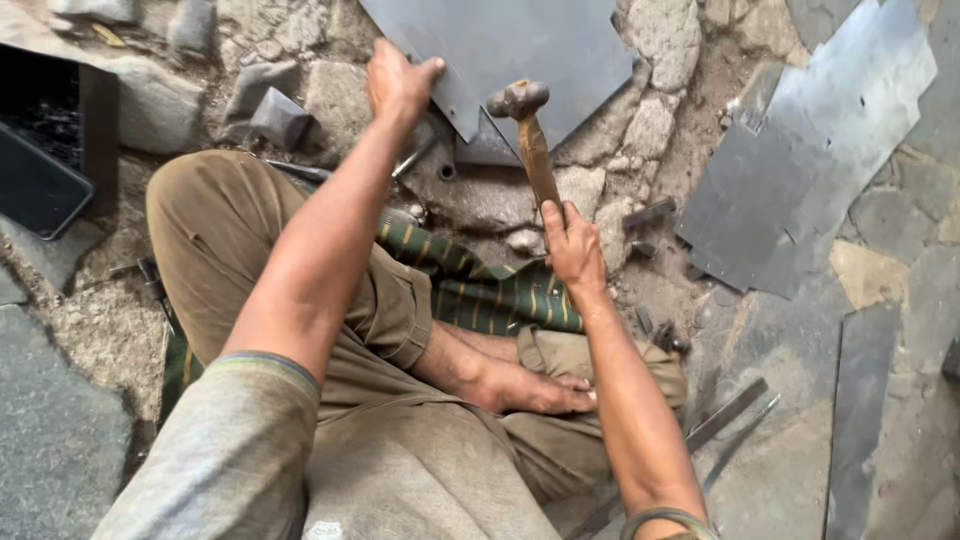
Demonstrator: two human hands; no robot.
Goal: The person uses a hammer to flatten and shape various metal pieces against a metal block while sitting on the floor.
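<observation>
The floor (660, 90) here is rough stone set in packed earth, cracked and dusty, and the person sits on it cross-legged over a green cloth with yellow stripes (480, 290). The left hand (398, 82) presses down on the corner of a grey metal sheet (520, 50) lying flat on the stones ahead, fingers curled over its edge in a closed grip. The right hand (573, 245) is wrapped tight around the lower end of a wooden-handled hammer (530, 135), whose dark head is raised just above the sheet's near edge (the handle tilts slightly left). More cut sheet pieces (800, 170) lie scattered to the right, with narrow metal strips (735, 410) near the knee. A dark box-like object (50, 150) sits at the far left; what it is cannot be made out.
</observation>
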